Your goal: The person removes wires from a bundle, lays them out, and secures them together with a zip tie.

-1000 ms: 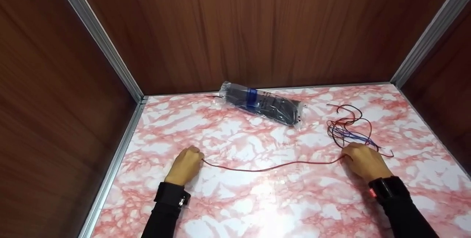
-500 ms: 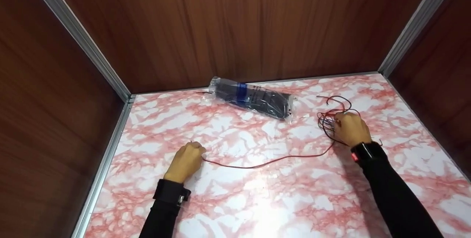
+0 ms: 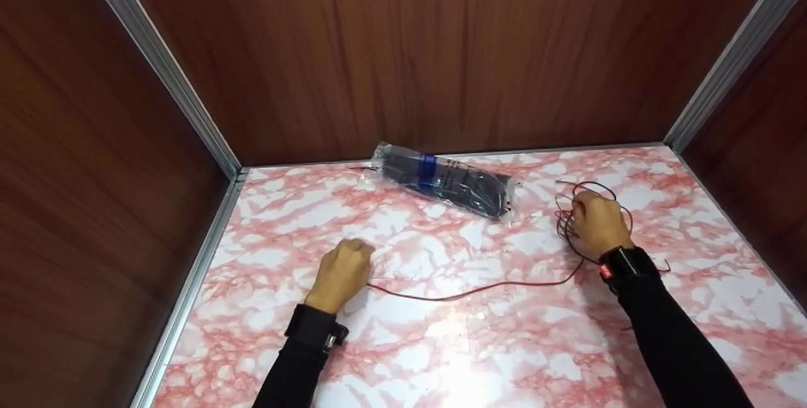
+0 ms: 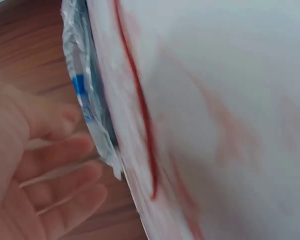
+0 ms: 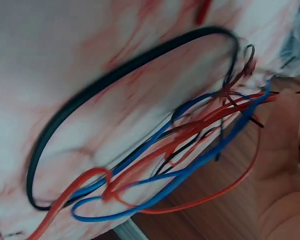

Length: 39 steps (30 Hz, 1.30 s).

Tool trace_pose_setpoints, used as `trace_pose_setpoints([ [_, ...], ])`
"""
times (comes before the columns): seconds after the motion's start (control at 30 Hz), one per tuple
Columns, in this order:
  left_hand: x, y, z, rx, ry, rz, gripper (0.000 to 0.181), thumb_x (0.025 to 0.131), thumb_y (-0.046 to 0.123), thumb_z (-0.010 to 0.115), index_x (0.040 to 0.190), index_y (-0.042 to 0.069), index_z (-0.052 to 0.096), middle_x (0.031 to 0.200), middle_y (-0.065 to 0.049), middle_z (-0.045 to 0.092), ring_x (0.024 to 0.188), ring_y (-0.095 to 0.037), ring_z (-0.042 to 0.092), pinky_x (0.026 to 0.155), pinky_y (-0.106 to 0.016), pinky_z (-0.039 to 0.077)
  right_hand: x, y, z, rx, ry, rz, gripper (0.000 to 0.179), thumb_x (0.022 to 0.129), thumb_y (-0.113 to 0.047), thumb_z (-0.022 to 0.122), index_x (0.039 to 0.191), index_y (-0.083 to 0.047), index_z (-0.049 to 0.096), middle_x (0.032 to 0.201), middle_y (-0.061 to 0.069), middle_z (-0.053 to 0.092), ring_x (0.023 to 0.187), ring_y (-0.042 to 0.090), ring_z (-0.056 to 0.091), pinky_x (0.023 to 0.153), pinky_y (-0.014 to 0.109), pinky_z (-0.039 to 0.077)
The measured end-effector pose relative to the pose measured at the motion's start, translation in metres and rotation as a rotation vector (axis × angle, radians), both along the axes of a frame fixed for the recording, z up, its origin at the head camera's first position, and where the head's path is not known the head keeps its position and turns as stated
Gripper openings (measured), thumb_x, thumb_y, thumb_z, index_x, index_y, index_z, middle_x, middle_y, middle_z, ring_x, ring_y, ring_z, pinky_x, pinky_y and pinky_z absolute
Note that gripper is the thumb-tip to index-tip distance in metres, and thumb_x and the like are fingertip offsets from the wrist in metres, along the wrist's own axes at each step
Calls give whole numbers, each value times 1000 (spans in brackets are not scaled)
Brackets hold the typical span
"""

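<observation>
A single red wire [image 3: 441, 299] lies across the marbled table between the hands. My left hand [image 3: 340, 272] is just above its left end; in the left wrist view the fingers [image 4: 65, 155] are loosely bent and apart from the red wire [image 4: 140, 95], holding nothing. At the right, my right hand [image 3: 599, 225] is over a tangled bundle of wires [image 3: 563, 224]. The right wrist view shows red, black and blue wires [image 5: 190, 132] running together to the fingertips of the right hand [image 5: 282, 170], which pinch them; the exact contact is partly hidden.
A clear plastic bag [image 3: 447, 184] with dark contents and a blue band lies near the back wall. Brown wood-grain panels [image 3: 441, 48] with metal edge strips [image 3: 189, 111] enclose the table at the back and sides.
My right hand has left the red wire's right part and moved forward onto the bundle, gathering wires. My left hand has let go of the red wire's end and shifted slightly right.
</observation>
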<state>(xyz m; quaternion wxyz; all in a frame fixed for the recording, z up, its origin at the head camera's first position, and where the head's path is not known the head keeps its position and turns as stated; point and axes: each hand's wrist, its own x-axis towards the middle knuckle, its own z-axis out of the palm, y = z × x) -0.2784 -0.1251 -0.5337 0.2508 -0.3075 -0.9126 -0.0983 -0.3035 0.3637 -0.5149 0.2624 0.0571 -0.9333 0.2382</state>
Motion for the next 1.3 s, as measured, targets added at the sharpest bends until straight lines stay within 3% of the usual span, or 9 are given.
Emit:
trace_pose_setpoints([
  [0.1, -7, 20, 14, 67, 90, 12, 12, 80, 5, 67, 90, 9, 70, 85, -6, 67, 77, -27, 63, 57, -40, 54, 2, -10, 4, -43, 98, 46, 5, 89, 0, 61, 89, -1, 66, 78, 13, 66, 73, 32, 64, 65, 48, 48],
  [0.2, -15, 46, 28, 101, 117, -23, 11, 81, 7, 67, 91, 11, 70, 81, -4, 66, 72, -27, 62, 54, -41, 52, 5, -22, 5, -32, 174, 135, 6, 88, 1, 64, 90, -1, 68, 82, 12, 68, 76, 29, 64, 68, 45, 50],
  [0.4, -26, 114, 42, 68, 22, -158, 14, 86, 16, 67, 100, 13, 71, 98, -3, 66, 83, -22, 64, 60, -36, 54, 15, -53, -3, 23, 249, 360, 11, 85, 5, 68, 90, -3, 70, 88, 9, 67, 84, 22, 64, 74, 34, 52],
  [0.57, -27, 162, 40, 59, -31, -266, 36, 87, 16, 67, 123, 13, 65, 126, -6, 59, 102, -21, 64, 73, -33, 55, 20, -80, -7, 32, 319, 496, 15, 84, 7, 69, 94, -3, 71, 94, 9, 68, 91, 21, 65, 82, 29, 51],
  [0.7, -30, 183, 37, 64, -90, -354, 34, 91, 10, 63, 124, 10, 64, 127, -8, 59, 108, -19, 61, 83, -27, 52, 21, -91, -6, 33, 356, 554, 16, 84, 6, 70, 97, -2, 72, 100, 13, 69, 96, 22, 65, 86, 28, 50],
  [0.8, -32, 186, 36, 75, -120, -407, 20, 96, 10, 59, 112, 9, 70, 114, -5, 66, 103, -15, 62, 84, -23, 50, 22, -92, -5, 38, 358, 580, 16, 85, 6, 69, 99, 0, 72, 104, 15, 68, 100, 23, 65, 88, 28, 49],
  [0.9, -35, 179, 36, 60, -94, -416, 17, 95, 6, 57, 104, 11, 71, 100, -1, 68, 95, -14, 64, 81, -23, 50, 22, -89, -6, 80, 356, 569, 17, 86, 6, 67, 101, 0, 71, 106, 15, 66, 101, 24, 64, 89, 29, 49],
  [1.07, -35, 162, 34, -7, 22, -333, 19, 84, -6, 62, 90, 10, 69, 86, -1, 64, 85, -16, 64, 72, -26, 52, 23, -78, -9, 224, 358, 478, 21, 84, 11, 64, 101, -1, 68, 101, 13, 62, 93, 25, 61, 80, 35, 52],
  [1.3, -32, 135, 32, -89, 81, -237, 11, 87, -2, 63, 88, 9, 66, 82, -3, 59, 76, -20, 61, 63, -30, 52, 22, -64, -14, 333, 330, 428, 32, 71, 20, 53, 96, 3, 62, 94, 15, 58, 85, 30, 58, 69, 41, 53],
])
